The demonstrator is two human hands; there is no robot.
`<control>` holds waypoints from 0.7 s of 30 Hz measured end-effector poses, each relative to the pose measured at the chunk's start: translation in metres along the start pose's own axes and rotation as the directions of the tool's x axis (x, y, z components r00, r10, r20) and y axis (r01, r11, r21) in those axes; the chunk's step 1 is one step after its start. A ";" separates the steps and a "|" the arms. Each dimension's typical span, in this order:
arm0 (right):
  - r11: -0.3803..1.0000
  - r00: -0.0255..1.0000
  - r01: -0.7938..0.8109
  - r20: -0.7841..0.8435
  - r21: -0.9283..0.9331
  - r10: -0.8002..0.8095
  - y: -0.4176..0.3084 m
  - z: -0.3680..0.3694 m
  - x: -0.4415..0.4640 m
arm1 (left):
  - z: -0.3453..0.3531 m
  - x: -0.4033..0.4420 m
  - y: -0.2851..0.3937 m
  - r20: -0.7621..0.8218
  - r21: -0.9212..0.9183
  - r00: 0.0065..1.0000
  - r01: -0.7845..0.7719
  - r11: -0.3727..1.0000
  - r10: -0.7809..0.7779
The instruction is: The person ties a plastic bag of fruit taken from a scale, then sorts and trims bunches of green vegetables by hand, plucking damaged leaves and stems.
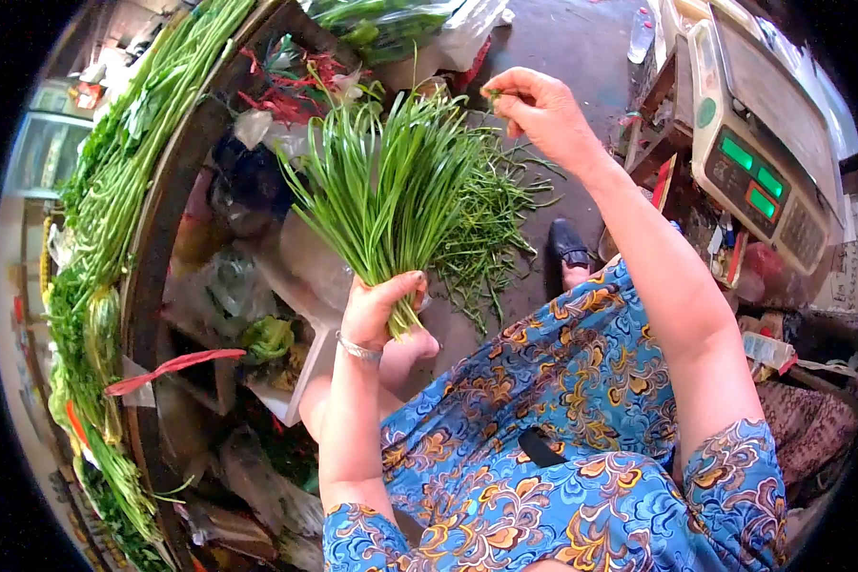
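Observation:
My left hand [377, 310], with a bracelet on its wrist, is wrapped round the lower stalks of a bunch of garlic chives [391, 181]. The long flat leaves fan upward and away from me. Up and to the right of the bunch, my right hand [539, 110] is raised, thumb and fingers pinched together on a small green scrap [491, 93], too small to name exactly. It is apart from the bunch. Below and behind the chives, a loose heap of thin green stalks [491, 234] lies on the floor.
Leafy greens [133, 181] line a wooden-edged shelf on the left, with a red strip [176, 370] near its edge. A digital scale [758, 181] with lit green displays stands at right. Plastic bags [238, 286] and red ties [296, 91] clutter the left. A shoe [567, 243] is on the floor.

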State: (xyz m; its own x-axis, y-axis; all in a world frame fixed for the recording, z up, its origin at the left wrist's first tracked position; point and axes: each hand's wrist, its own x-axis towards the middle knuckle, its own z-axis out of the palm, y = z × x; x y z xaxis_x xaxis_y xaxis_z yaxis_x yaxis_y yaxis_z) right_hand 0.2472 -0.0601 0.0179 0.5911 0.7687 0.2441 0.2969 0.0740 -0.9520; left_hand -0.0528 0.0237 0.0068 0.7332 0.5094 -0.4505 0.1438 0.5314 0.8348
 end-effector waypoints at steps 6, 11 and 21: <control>0.999 0.997 0.006 0.075 -0.054 -0.002 -0.008 0.014 -0.006 | 0.000 0.002 -0.004 0.047 0.013 0.999 0.018 1.000 -0.018; 0.997 0.991 0.016 0.133 -0.072 -0.007 -0.014 0.015 -0.009 | 0.003 0.000 -0.003 0.018 0.016 0.998 0.055 0.998 -0.055; 0.982 1.000 0.010 0.026 -0.187 -0.006 -0.013 0.006 -0.007 | 0.003 -0.003 0.002 0.054 -0.092 0.998 0.026 0.995 -0.021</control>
State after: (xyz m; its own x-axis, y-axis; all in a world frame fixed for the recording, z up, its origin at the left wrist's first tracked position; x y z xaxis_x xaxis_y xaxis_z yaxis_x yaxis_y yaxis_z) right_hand 0.2349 -0.0626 0.0270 0.5694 0.7848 0.2444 0.4380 -0.0381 -0.8982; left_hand -0.0530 0.0215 0.0104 0.7646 0.4609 -0.4504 0.1010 0.6047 0.7901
